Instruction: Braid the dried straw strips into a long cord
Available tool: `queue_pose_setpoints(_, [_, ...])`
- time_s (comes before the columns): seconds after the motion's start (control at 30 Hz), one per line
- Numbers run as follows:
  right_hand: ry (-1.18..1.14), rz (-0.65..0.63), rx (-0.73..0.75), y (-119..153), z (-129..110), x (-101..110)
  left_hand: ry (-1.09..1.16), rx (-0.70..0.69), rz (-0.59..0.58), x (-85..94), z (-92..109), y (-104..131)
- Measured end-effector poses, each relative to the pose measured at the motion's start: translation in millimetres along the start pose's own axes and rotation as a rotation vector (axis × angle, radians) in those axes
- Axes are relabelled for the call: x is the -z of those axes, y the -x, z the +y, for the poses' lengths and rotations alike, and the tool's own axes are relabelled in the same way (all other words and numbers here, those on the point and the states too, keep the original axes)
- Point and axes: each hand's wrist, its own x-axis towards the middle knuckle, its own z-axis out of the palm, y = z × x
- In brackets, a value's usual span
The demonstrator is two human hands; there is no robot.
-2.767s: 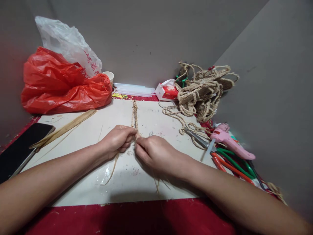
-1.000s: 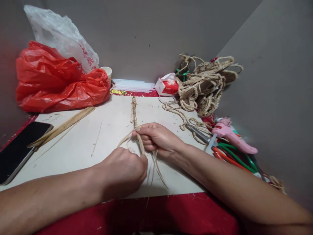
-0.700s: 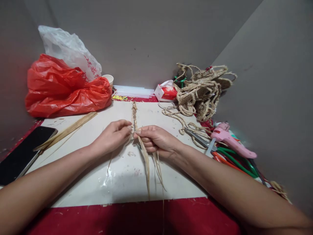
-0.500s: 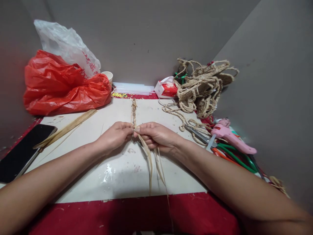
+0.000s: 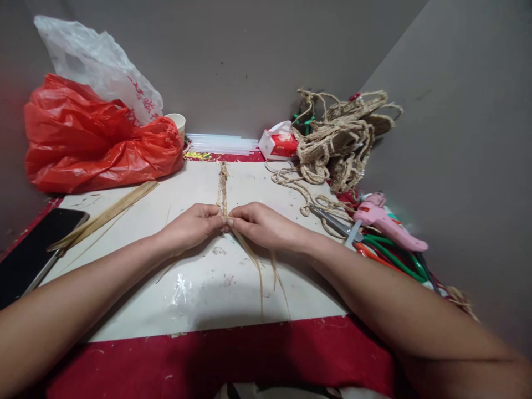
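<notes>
Over that white counter the left hand and the right hand meet, each pinched closed on the near end of a straw braid — it stretches away from them toward the grey wall — while loose strands trail from beneath the right one.

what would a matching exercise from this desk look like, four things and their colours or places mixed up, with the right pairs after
Things:
1. braid
2. glue gun
3. phone
4. tissue pack

Colours or places:
a. red and white
b. near end between left hand and right hand
c. pink
d. black, far left

Pairs: 1-b, 2-c, 3-d, 4-a
</notes>
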Motion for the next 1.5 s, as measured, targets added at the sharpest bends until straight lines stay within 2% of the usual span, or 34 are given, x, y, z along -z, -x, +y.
queue_pose_setpoints(0.13, [0.097,-0.025,0.016,2.5,-2.0,9.0,0.106,0.065,0.002,-0.9,1.3,0.4])
queue_pose_setpoints(0.3, [0.051,-0.056,-0.049,4.8,-4.7,14.6,0.075,-0.026,0.037,0.7,-12.8,-2.6])
queue_pose_setpoints(0.4, [-0.064,-0.062,-0.062,5.6,-7.2,4.6,0.086,-0.087,0.028,0.9,-19.2,-4.9])
queue_pose_setpoints(0.5, [-0.092,-0.06,-0.072,7.3,-10.9,-10.8,0.142,-0.08,0.017,-0.3,-17.9,-3.6])
queue_pose_setpoints(0.63, [0.097,0.012,-0.027,9.5,-15.6,-26.4,0.233,0.024,0.061,-2.3,-11.4,2.3])
queue_pose_setpoints(0.77, [0.205,0.071,0.014,11.9,-21.0,-35.7,0.282,0.021,0.044,-2.4,-10.1,7.2])
queue_pose_setpoints(0.83, [0.214,0.041,0.043,16.2,-26.7,-38.7,0.271,0.019,0.063,-1.1,-11.7,8.6])
queue_pose_setpoints(0.9, [0.209,-0.063,0.125,22.6,-34.4,-37.9,0.284,0.02,0.075,0.7,-13.8,9.5])
queue_pose_setpoints(0.97, [0.177,-0.187,0.196,28.2,-42.2,-30.6,0.298,0.018,0.067,2.8,-15.5,10.0])
queue_pose_setpoints(1.0, [0.144,-0.209,0.201,29.5,-45.2,-24.4,0.296,0.014,0.06,3.8,-16.0,10.2])
queue_pose_setpoints(1.07, [0.07,-0.108,0.156,27.5,-47.2,-8.8,0.285,0.003,0.043,6.0,-16.3,10.6])
queue_pose_setpoints(1.17, [0.03,0.236,0.113,13.7,-37.9,9.4,0.279,-0.003,0.025,8.8,-16.1,11.0])
queue_pose_setpoints(1.23, [-0.017,0.307,0.073,1.4,-25.8,9.5,0.282,-0.001,0.021,9.9,-16.4,11.2])
queue_pose_setpoints(1.33, [-0.26,0.178,-0.093,-14.0,-8.3,-7.3,0.294,0.001,0.026,10.5,-18.3,11.3])
queue_pose_setpoints(1.43, [-0.464,-0.002,-0.146,-22.7,1.0,-25.3,0.309,0.007,0.029,11.0,-20.3,11.0])
queue_pose_setpoints(1.5, [-0.505,-0.083,-0.167,-25.8,2.2,-30.3,0.321,0.01,0.028,11.6,-20.8,10.6])
